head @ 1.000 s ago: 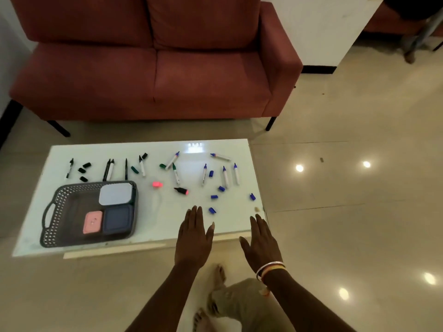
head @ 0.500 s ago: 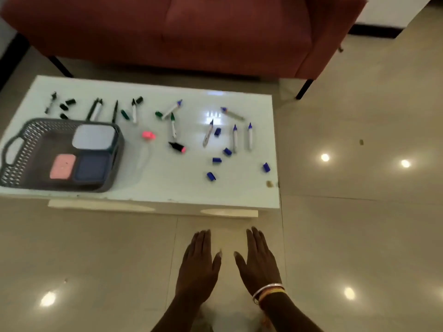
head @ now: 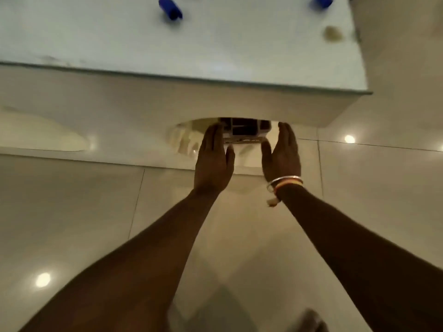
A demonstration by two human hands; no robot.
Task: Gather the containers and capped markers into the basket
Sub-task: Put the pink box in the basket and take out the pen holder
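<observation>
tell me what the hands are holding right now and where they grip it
Nothing is held. The left hand and right hand are open, palms facing each other, reaching toward the cut-out at the table's lower edge.

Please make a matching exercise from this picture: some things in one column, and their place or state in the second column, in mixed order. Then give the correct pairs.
Things:
1. left hand
2. right hand
3. blue cap
4. brownish spot

Places or states:
A. lies on the white table top, near the top edge of the view
B. wears bangles at the wrist
C. on the table top near its right corner
D. open, bare wrist, at the cut-out under the table's edge

Pairs: 1-D, 2-B, 3-A, 4-C
</observation>
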